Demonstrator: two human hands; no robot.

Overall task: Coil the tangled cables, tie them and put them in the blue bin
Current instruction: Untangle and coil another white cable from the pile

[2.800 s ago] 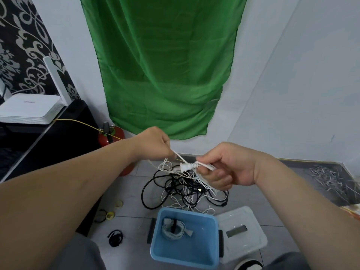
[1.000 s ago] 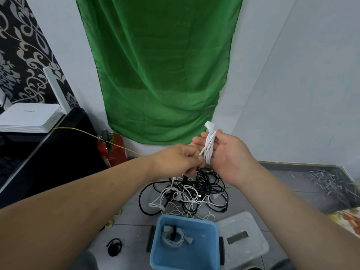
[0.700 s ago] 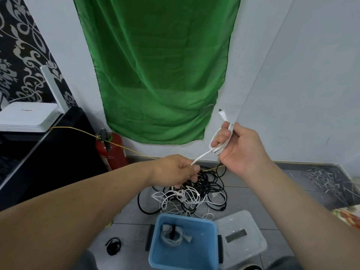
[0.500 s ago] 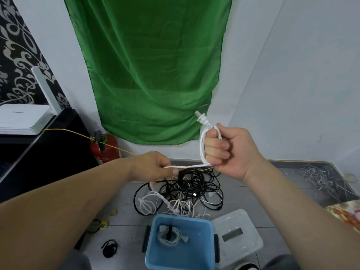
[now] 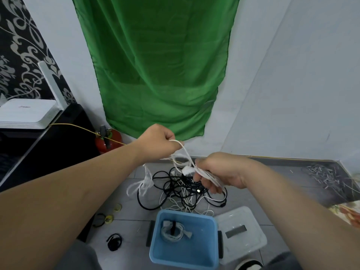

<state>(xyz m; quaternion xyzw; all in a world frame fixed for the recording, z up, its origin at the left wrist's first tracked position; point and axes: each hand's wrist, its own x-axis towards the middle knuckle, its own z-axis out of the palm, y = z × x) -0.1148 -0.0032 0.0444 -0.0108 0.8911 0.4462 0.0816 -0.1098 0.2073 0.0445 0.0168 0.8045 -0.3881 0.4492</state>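
Left hand (image 5: 158, 142): fingers curled, pinching the white cable (image 5: 184, 152) up high.
Right hand (image 5: 221, 172): closed round some loops of the same cable, lower down.
Cable pile (image 5: 181, 191): black and white cables knotted on the floor (image 5: 132, 248), just behind the blue bin (image 5: 155, 238). The white cable hangs down toward it.
Bin inside: one tied white coil (image 5: 173, 230).
Could go wrong: the hanging part may snag in the pile, or loops may slip from the right hand.
Hard to see: the cable is blurry, so I cannot count the loops.
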